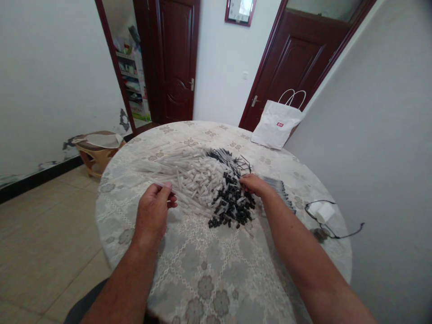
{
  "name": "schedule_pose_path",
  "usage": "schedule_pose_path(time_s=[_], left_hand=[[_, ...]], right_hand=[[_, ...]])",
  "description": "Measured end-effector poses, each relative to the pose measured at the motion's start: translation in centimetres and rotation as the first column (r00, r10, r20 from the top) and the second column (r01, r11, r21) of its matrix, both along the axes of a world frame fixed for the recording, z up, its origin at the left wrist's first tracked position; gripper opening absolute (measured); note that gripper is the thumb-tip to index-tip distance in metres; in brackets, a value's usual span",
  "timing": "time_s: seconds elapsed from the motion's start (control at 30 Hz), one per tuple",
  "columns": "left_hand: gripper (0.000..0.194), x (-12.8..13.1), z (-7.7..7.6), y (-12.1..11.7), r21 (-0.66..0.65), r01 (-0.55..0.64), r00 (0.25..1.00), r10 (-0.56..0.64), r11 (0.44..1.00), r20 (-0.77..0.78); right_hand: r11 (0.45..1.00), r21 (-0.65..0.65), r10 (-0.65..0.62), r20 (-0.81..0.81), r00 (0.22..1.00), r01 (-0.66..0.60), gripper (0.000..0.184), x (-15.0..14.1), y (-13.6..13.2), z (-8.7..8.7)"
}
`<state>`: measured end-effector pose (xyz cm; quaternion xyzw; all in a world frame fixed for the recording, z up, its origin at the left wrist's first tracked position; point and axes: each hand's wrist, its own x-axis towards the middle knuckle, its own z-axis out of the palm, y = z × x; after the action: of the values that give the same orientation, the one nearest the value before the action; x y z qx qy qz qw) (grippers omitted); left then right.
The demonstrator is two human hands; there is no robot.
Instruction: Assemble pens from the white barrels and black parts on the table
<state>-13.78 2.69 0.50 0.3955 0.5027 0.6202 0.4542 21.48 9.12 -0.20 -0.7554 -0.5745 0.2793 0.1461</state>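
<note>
My left hand [155,202] is closed with thumb and finger pinched on a thin translucent tube [160,184], which looks like a pen barrel. It is at the left front side of a pile on the table. My right hand [252,183] is at the pile's right side, fingers pinched among small black caps [232,204]; what they grip is too small to make out. Between the hands lie many short whitish pieces [202,182]. More long translucent tubes [170,159] spread to the left. Thin dark sticks like pen refills [221,155] lie at the back. Past my right wrist, slim pens [278,189] lie in a row.
A round table [202,252] with a patterned cloth carries everything. Eyeglasses [332,234] and a white block [324,212] lie near its right edge. A white paper bag [277,123] stands at the back right by the wall. A wooden stool [97,153] is at the left.
</note>
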Motion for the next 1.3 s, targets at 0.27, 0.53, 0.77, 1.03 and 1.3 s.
schedule_pose_path(time_s=[0.27,0.53,0.77,1.03,1.3], left_hand=[[0.030,0.3,-0.2,0.0,-0.008,0.017,0.999,-0.017,1.000,-0.028],[0.030,0.6,0.2,-0.2,-0.016,0.027,1.000,-0.027,1.000,0.002],[0.032,0.5,0.0,-0.3,-0.009,0.040,0.999,-0.040,0.999,-0.032],[0.032,0.8,0.1,-0.5,-0.006,0.062,0.995,-0.062,0.998,-0.082],[0.032,1.0,0.1,-0.7,0.007,0.061,0.989,-0.060,0.998,-0.132]], right_hand=[[0.998,0.057,0.002,-0.080,0.997,0.003,0.022,-0.5,-2.9,0.4],[0.995,0.095,0.024,0.023,0.999,-0.026,0.035,-0.6,-6.0,1.6],[0.989,0.117,0.076,0.091,0.993,-0.087,0.034,-1.0,-8.7,1.6],[0.976,0.198,0.061,0.144,0.988,-0.089,0.028,-1.0,-10.6,1.0],[0.970,0.229,0.042,0.181,0.983,-0.083,0.020,-1.0,-12.3,0.0]])
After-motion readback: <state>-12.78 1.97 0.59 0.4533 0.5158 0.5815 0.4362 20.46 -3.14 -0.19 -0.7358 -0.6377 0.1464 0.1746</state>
